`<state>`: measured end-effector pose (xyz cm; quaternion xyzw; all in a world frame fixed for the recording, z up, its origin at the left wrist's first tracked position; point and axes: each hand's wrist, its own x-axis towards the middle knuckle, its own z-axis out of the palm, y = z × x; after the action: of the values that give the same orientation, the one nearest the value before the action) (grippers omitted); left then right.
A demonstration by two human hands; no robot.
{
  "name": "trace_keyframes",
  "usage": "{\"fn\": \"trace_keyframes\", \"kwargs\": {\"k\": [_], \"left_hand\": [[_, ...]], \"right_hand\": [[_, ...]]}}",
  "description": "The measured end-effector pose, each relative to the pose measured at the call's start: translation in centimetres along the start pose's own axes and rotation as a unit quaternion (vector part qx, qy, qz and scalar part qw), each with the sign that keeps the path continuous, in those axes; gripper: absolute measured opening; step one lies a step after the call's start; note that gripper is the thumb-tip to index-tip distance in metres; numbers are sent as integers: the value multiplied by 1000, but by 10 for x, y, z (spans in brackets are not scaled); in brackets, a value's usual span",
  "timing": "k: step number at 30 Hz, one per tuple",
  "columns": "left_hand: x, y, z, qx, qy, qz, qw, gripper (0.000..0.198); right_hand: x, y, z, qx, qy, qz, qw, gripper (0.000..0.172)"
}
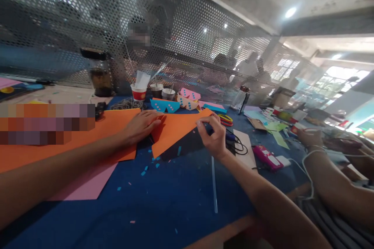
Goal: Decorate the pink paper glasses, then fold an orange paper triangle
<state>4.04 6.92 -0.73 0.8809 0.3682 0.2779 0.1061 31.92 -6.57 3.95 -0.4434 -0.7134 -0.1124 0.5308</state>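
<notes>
1. The orange paper (175, 128) lies mid-desk (181, 206), dead ahead at 12 o'clock, partly folded into a triangle.
2. The left hand (143, 124) lies open and flat, pressing the paper's 9 o'clock edge.
3. The right hand (214, 138) pinches the paper's 3 o'clock corner.
4. This looks like mid-fold; a clean crease calls for matching the edges while the flat hand pins the sheet.

My left hand (142, 124) lies flat, palm down, fingers stretched together toward the far right; its bare forearm (58, 171) runs in from the near left. My right hand (214, 137) is raised on a bent wrist, thumb and forefinger pinched, other fingers curled.
</notes>
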Motion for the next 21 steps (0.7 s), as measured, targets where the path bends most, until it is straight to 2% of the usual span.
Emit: {"fn": "trace_keyframes", "kwargs": {"k": [3, 13, 17, 21], "left_hand": [[-1, 0, 0, -3, -3, -1, 1000, 61], [-5, 2, 0, -22, 14, -9, 1000, 60], [6, 0, 2, -35, 10, 7, 999, 57], [27, 0, 5, -50, -15, 36, 998, 49]], "right_hand": [[-3, -3, -1, 2, -13, -9, 1000, 17], [-5, -11, -5, 57, -5, 52, 997, 15], [-9, -13, -4, 57, -11, 41, 997, 13], [-9, -15, -4, 58, -2, 12, 998, 13]]}}
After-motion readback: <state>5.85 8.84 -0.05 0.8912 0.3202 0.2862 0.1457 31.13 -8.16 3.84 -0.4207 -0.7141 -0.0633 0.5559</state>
